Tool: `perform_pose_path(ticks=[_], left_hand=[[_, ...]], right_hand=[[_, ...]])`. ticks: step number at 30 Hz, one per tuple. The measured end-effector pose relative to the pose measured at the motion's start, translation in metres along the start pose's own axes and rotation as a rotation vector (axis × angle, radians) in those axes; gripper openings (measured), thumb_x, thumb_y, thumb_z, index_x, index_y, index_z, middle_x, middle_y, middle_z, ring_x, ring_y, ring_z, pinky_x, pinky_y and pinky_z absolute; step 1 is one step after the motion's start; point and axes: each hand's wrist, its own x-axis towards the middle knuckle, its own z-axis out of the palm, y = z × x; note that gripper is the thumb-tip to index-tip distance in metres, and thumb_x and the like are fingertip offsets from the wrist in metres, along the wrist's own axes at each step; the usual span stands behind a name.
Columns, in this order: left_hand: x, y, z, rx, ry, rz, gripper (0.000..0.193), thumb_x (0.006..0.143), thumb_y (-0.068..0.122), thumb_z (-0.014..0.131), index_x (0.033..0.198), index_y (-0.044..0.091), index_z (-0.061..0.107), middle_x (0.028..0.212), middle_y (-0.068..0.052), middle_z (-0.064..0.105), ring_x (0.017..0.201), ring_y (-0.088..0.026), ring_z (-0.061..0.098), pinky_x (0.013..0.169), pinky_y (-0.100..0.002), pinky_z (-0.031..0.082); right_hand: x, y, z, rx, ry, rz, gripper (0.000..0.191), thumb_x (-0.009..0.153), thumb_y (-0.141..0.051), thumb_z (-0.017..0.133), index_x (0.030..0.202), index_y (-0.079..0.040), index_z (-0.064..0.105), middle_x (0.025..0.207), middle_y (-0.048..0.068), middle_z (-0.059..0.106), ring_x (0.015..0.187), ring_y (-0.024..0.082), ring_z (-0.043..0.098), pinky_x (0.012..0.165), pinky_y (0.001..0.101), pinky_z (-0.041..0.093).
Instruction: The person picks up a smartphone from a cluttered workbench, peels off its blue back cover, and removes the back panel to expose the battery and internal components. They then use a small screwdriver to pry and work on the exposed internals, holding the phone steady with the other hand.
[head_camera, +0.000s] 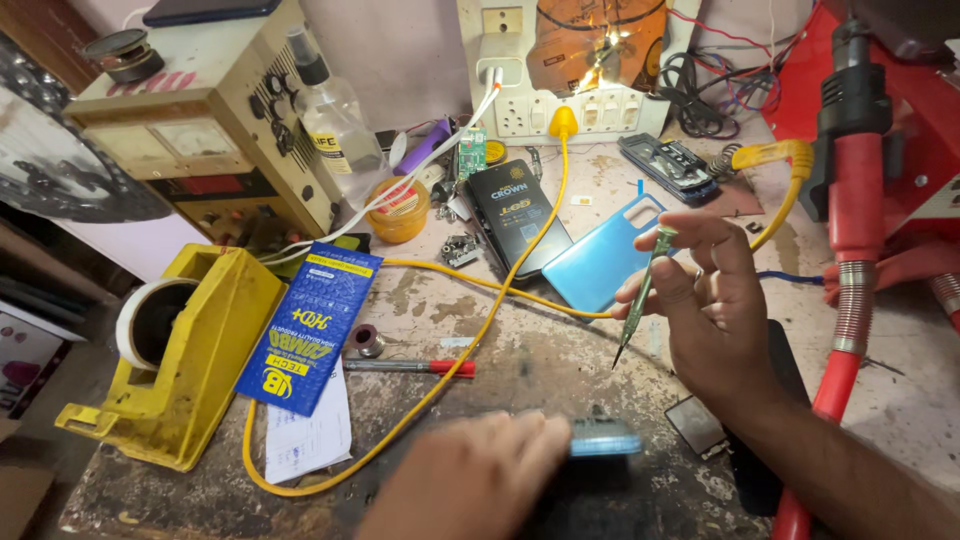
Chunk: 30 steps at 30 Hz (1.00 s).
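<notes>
Over the middle-right of the worn surface (560, 350), seen from the head camera, the right hand (715, 310) holds a slim green screwdriver (640, 292) pinched between thumb and fingers. Its long axis runs steeply — handle top up near the fingertips, tip pointing down and slightly left toward the surface, clear of it. Just behind the tool lies a light blue phone back cover (600, 258), and left of that a dark phone (518, 215) set at a slant, its long side running from upper left to lower right.

At the near edge the left hand (475, 475) is blurred; its fingers close on a small blue flat part (603, 438), though how firm the hold is cannot be told. A small grey square piece (695, 425) rests just right of it, beside the right wrist.

A yellow cable (470, 345) loops across the surface from the socket board (560, 110) to the front left, passing between the two hands and the blue packet (312, 325). A red-capped pen (410, 367) lies along it, pointing left-right. Far left stands a yellow tape dispenser (185, 350) at the surface's edge; on the right a red tool with a coiled hose (850, 250) hems in that side. Bare room lies mostly in the centre, between cable and right hand.
</notes>
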Motion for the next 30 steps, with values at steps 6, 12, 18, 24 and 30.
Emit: perform_pose_path(ticks=[6,12,18,24,30], left_hand=[[-0.043,0.007,0.043,0.159,0.239,0.075,0.035,0.097,0.024,0.061,0.131,0.016,0.07,0.132,-0.014,0.069,0.116,-0.037,0.068,0.095,-0.045,0.057],[-0.046,0.003,0.045,0.11,0.26,0.036,0.04,0.093,0.021,0.06,0.131,0.016,0.071,0.135,-0.013,0.068,0.122,-0.036,0.066,0.098,-0.045,0.056],[-0.035,0.004,0.037,0.0,0.249,-0.014,0.044,0.086,0.021,0.065,0.129,0.015,0.072,0.136,-0.014,0.067,0.123,-0.037,0.064,0.097,-0.046,0.055],[-0.024,0.009,0.024,-0.136,0.266,-0.087,0.043,0.079,0.017,0.074,0.123,0.015,0.074,0.132,-0.012,0.068,0.122,-0.036,0.062,0.099,-0.048,0.052],[-0.02,0.007,0.015,-0.307,0.291,-0.112,0.042,0.076,0.012,0.079,0.118,0.015,0.075,0.127,-0.012,0.068,0.122,-0.035,0.06,0.099,-0.048,0.049]], right_hand=[[-0.007,0.004,0.003,0.007,-0.083,0.027,0.033,0.105,-0.007,0.052,0.138,-0.004,0.045,0.123,0.01,0.055,0.085,0.017,0.071,0.072,0.0343,0.064],[-0.012,0.0,0.006,-0.025,-0.223,0.083,0.041,0.102,-0.004,0.053,0.143,-0.003,0.046,0.121,0.012,0.058,0.087,0.018,0.073,0.074,0.0315,0.064],[-0.019,-0.009,0.011,-0.19,-0.302,-0.031,0.039,0.1,0.0,0.058,0.138,0.001,0.054,0.12,0.011,0.053,0.094,0.018,0.076,0.079,0.0298,0.064],[-0.023,-0.013,0.015,-0.238,-0.382,-0.092,0.036,0.097,-0.004,0.063,0.132,0.003,0.06,0.121,0.01,0.057,0.093,0.016,0.078,0.075,0.026,0.067],[-0.027,-0.013,0.019,-0.313,-0.394,-0.166,0.033,0.098,-0.007,0.064,0.129,0.003,0.063,0.122,0.01,0.058,0.092,0.015,0.079,0.072,0.0238,0.066]])
